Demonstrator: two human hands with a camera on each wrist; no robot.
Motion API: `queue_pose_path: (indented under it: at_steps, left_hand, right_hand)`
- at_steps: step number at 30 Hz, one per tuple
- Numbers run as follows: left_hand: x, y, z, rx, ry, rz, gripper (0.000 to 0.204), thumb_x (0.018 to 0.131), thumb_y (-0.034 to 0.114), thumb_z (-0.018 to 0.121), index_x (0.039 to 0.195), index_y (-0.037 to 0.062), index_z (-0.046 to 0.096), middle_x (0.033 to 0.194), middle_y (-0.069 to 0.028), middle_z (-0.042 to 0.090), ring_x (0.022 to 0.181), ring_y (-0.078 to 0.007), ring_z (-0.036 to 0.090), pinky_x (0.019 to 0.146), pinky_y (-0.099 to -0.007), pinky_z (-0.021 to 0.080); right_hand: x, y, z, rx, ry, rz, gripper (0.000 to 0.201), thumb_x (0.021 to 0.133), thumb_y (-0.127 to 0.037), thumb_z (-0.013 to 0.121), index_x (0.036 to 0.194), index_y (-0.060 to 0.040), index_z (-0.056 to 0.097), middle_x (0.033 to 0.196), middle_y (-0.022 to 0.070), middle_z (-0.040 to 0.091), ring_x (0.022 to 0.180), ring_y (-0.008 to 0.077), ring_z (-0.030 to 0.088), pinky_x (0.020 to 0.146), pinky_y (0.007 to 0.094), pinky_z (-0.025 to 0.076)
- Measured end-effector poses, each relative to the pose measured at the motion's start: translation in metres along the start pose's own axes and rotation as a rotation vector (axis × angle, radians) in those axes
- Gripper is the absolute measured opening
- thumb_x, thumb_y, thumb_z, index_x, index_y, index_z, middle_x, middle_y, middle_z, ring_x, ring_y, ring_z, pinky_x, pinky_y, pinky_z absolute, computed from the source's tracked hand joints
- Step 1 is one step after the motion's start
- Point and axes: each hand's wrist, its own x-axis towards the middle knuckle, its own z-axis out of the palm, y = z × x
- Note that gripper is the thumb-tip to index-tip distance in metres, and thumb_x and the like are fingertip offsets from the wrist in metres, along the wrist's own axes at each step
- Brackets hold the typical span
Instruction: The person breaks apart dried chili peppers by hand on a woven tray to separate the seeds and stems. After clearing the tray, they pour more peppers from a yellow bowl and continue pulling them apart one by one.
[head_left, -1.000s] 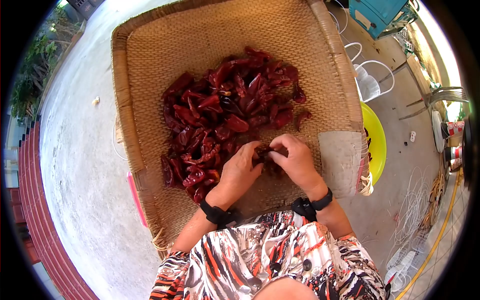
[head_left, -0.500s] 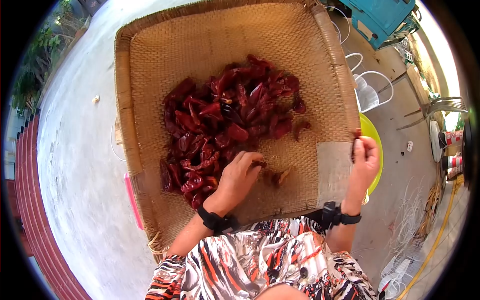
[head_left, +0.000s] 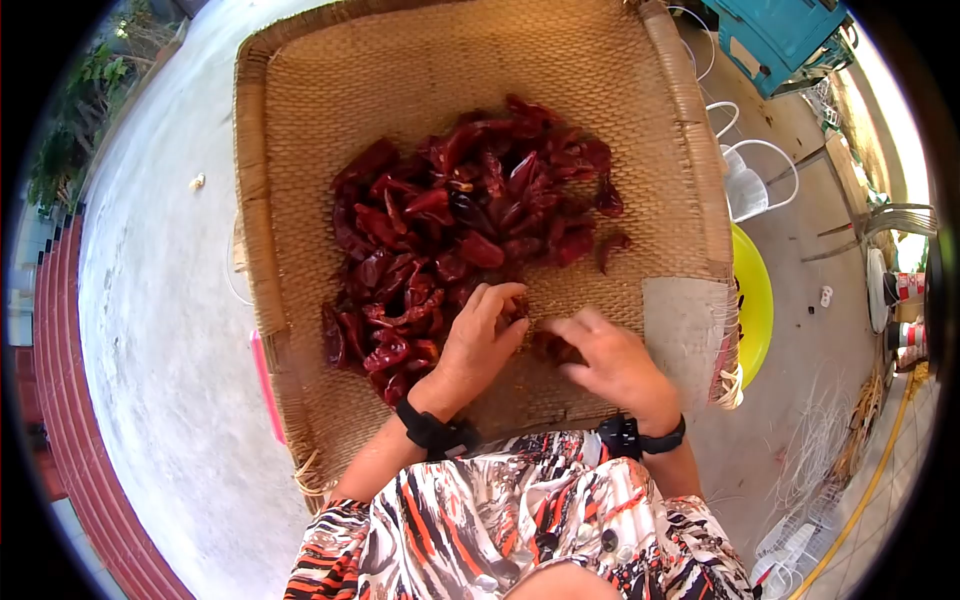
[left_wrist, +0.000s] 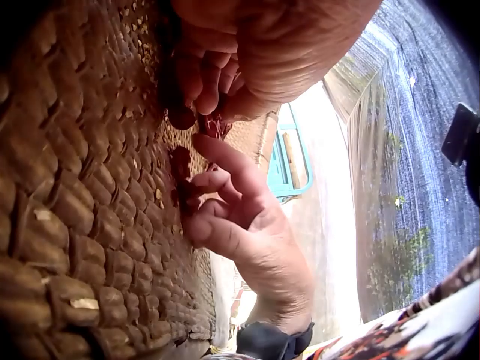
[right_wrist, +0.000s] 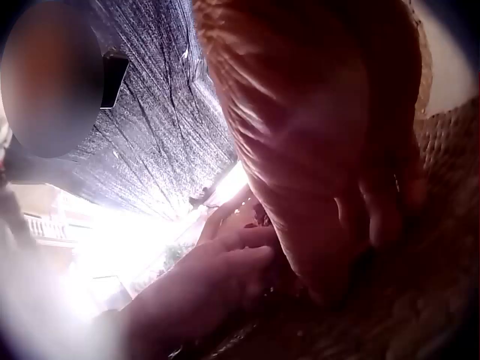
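A heap of glossy dried red chilies (head_left: 430, 240) lies on a woven basket tray (head_left: 450, 60). At the heap's near edge, my left hand (head_left: 475, 345) pinches a dark red chili piece (left_wrist: 215, 126) between thumb and curled fingers. Just to its right, my right hand (head_left: 620, 365) reaches down with thumb and index finger spread apart. Its fingertips are right at some small dark red bits (head_left: 556, 346) on the weave. In the right wrist view the right palm hides most of what lies below it.
A yellow basin (head_left: 752, 300) with dark pieces inside stands past the tray's right rim. A white bucket (head_left: 745, 190) and a teal crate (head_left: 780, 40) are behind it. One loose chili (head_left: 612, 248) lies right of the heap. A grey patch (head_left: 685, 330) covers the tray's right side.
My right hand went out to the tray's right rim over the yellow basin with a dark piece, then came back beside the left hand without it. The left hand stayed by the heap.
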Motion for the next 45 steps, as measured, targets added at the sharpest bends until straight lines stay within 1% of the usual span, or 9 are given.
queue_pose_path:
  at_steps: [8,14,23,27,29,33,38,41,45]
  left_hand:
    - [0.0,-0.002,0.001,0.003,0.038,0.026,0.041,0.081,-0.003,0.071,0.12,0.0035,0.06,0.091,-0.0068,0.054,0.072,-0.0167,0.053,0.063,-0.0283,0.047]
    - [0.0,-0.006,0.001,-0.057,0.029,0.007,0.039,0.085,-0.003,0.069,0.121,0.0033,0.058,0.098,-0.0068,0.062,0.072,-0.0146,0.057,0.064,-0.0267,0.049]
    - [-0.001,-0.009,0.003,-0.143,0.059,-0.006,0.038,0.085,-0.005,0.067,0.122,0.0024,0.057,0.1,-0.0064,0.066,0.078,-0.0127,0.063,0.068,-0.0266,0.053]
    - [-0.002,-0.006,0.001,-0.149,0.026,-0.013,0.038,0.083,-0.005,0.069,0.119,0.0027,0.058,0.102,-0.0066,0.067,0.083,-0.0127,0.065,0.071,-0.0262,0.053]
    - [-0.002,-0.003,0.0,-0.172,-0.003,-0.008,0.038,0.082,-0.004,0.071,0.118,0.0028,0.059,0.104,-0.007,0.067,0.085,-0.0129,0.066,0.072,-0.0261,0.053]
    - [-0.003,0.003,-0.003,-0.242,-0.065,-0.022,0.037,0.081,-0.002,0.074,0.116,0.0029,0.061,0.105,-0.007,0.068,0.088,-0.015,0.067,0.074,-0.0275,0.054]
    - [-0.002,0.009,-0.007,0.032,0.102,0.138,0.041,0.074,0.0,0.078,0.112,0.0048,0.063,0.1,-0.0103,0.063,0.082,-0.025,0.062,0.074,-0.0349,0.052]
    - [0.006,0.01,-0.018,0.364,0.49,0.27,0.042,0.072,-0.002,0.076,0.112,0.007,0.064,0.104,-0.0083,0.063,0.092,-0.0282,0.059,0.081,-0.0384,0.049]
    - [0.009,0.007,-0.028,0.64,0.471,0.078,0.054,0.074,0.006,0.076,0.125,0.0149,0.061,0.122,-0.0074,0.059,0.116,-0.031,0.05,0.1,-0.0434,0.037]
  right_hand:
    - [0.022,0.009,0.029,-0.11,0.063,-0.087,0.023,0.084,-0.016,0.07,0.106,-0.0134,0.063,0.098,0.0101,0.057,0.082,0.0358,0.063,0.069,0.0438,0.054]
    - [0.005,0.008,-0.01,0.114,0.608,0.089,0.012,0.086,-0.01,0.07,0.096,-0.0072,0.064,0.091,0.0094,0.059,0.074,0.0255,0.061,0.067,0.0344,0.05]
    - [-0.051,0.104,-0.077,-0.288,1.297,0.595,0.032,0.09,-0.008,0.067,0.12,-0.0036,0.058,0.101,0.006,0.06,0.091,0.0186,0.061,0.08,0.0308,0.052]
    - [-0.029,0.059,-0.045,0.2,0.962,0.422,0.037,0.092,-0.015,0.068,0.126,-0.0071,0.058,0.1,0.0059,0.061,0.084,0.0129,0.059,0.074,0.0286,0.05]
    - [-0.007,0.014,-0.025,0.426,0.455,0.371,0.032,0.093,-0.019,0.067,0.122,-0.007,0.059,0.096,0.0053,0.063,0.081,0.0109,0.058,0.07,0.0275,0.05]
    - [0.023,-0.007,0.023,0.623,0.153,0.141,0.023,0.093,-0.014,0.067,0.112,-0.0036,0.061,0.087,0.0057,0.067,0.077,0.0104,0.061,0.071,0.0267,0.051]
    - [0.022,-0.014,0.008,0.529,0.353,0.118,0.013,0.091,-0.008,0.067,0.102,-0.0026,0.062,0.084,0.0038,0.066,0.076,0.009,0.06,0.07,0.026,0.05]
    - [0.003,0.0,-0.016,0.377,0.679,0.226,0.01,0.091,-0.007,0.067,0.099,-0.0039,0.062,0.085,0.0017,0.064,0.076,0.008,0.058,0.069,0.0246,0.049]
    - [-0.033,0.063,-0.061,0.09,1.013,0.426,0.011,0.096,-0.012,0.062,0.105,-0.0049,0.06,0.081,0.0003,0.059,0.07,0.0085,0.052,0.067,0.0238,0.045]
